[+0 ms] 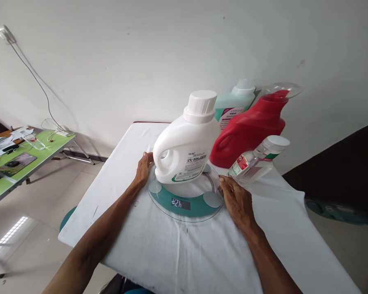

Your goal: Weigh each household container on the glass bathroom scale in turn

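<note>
A round glass bathroom scale (168, 200) with a teal band and a lit display lies on the white-covered table. On it, upright, stands a white laundry detergent jug (187, 143) with a ribbed white cap and a moulded handle. My left hand (143, 169) grips the scale's left rim, beside the jug's handle. Opposite it, my right hand (236, 200) has its fingers closed on the right rim. Parts of the fingertips are hidden at the glass edge. Neither hand touches the jug.
Behind the scale stand a red jug (251, 126) with a clear plastic funnel-like piece on top, a green-liquid jug (233, 102) and a clear white-capped bottle (254, 157). A wall rises behind the table (208, 253). A green desk (52, 143) is at left.
</note>
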Tool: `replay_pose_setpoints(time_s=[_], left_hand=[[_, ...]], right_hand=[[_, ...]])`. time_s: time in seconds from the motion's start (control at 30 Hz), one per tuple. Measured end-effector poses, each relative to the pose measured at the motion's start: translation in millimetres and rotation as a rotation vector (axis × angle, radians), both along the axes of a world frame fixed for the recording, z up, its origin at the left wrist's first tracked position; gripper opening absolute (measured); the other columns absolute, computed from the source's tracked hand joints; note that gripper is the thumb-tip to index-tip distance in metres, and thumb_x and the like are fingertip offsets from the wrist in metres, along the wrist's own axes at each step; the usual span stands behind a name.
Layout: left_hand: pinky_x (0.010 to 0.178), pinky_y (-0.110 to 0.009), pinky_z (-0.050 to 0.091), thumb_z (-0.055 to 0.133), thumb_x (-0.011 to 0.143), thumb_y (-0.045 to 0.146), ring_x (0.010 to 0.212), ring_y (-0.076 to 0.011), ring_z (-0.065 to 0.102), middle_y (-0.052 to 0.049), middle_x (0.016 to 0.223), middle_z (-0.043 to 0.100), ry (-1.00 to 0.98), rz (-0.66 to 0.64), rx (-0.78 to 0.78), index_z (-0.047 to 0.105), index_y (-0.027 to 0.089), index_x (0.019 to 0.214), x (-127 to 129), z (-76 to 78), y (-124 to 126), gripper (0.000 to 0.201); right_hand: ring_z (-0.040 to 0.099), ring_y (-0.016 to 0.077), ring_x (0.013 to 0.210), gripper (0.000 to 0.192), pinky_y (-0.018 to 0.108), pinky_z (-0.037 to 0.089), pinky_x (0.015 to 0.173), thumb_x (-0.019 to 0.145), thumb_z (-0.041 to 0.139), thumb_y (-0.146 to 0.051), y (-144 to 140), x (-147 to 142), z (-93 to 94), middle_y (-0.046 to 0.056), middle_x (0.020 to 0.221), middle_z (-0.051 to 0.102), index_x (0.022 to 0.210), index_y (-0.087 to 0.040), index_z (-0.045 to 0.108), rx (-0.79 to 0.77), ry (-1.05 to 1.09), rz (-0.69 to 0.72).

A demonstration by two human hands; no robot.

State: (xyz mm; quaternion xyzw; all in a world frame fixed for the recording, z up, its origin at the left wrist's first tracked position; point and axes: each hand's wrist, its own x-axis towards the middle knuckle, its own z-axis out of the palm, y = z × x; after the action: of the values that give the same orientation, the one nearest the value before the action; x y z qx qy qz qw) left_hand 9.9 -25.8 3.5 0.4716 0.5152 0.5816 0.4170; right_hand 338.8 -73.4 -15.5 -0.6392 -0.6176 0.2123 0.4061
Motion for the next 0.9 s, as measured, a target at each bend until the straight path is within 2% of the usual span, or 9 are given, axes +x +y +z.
replay_pose_setpoints(time_s=[0.2,0.37,0.67,0.9], left_hand=[[0.114,-0.048,0.058,0.042,0.107,0.086,0.125,-0.0346,0.076,-0.019,0.122,0.084,-0.010,0.004,0.008,0.082,0.015,0.110,3,10.1,-4,0.082],[0.113,-0.047,0.058,0.046,0.113,0.070,0.121,-0.0348,0.077,-0.019,0.118,0.085,-0.046,0.034,-0.022,0.082,0.014,0.105,6,16.0,-7,0.067],[0.108,-0.044,0.059,0.042,0.115,0.065,0.120,-0.0334,0.076,-0.019,0.126,0.084,-0.074,0.004,-0.018,0.084,0.014,0.114,5,13.0,-5,0.066],[0.110,-0.045,0.058,0.043,0.117,0.051,0.116,-0.0327,0.076,-0.019,0.121,0.085,-0.023,0.038,-0.023,0.085,0.013,0.114,6,18.2,-7,0.057]], right_hand=[[0.065,0.0253,0.071,0.066,0.038,0.050,0.074,0.101,0.038,-0.081,0,1,-2.7,0.006,0.077,0.073,0.099,-0.025,0.073,0.043,0.022,-0.002],[0.066,0.0255,0.069,0.060,0.038,0.050,0.074,0.101,0.041,-0.077,-2,0,-1.7,0.006,0.076,0.073,0.099,-0.026,0.072,0.054,0.030,0.007],[0.067,0.0260,0.070,0.060,0.038,0.050,0.073,0.101,0.041,-0.077,-1,1,-2.3,0.005,0.077,0.073,0.101,-0.026,0.072,0.061,0.014,0.008],[0.067,0.0265,0.073,0.060,0.039,0.050,0.076,0.099,0.045,-0.078,-3,1,1.4,0.005,0.077,0.073,0.102,-0.025,0.073,0.007,0.062,0.006]])
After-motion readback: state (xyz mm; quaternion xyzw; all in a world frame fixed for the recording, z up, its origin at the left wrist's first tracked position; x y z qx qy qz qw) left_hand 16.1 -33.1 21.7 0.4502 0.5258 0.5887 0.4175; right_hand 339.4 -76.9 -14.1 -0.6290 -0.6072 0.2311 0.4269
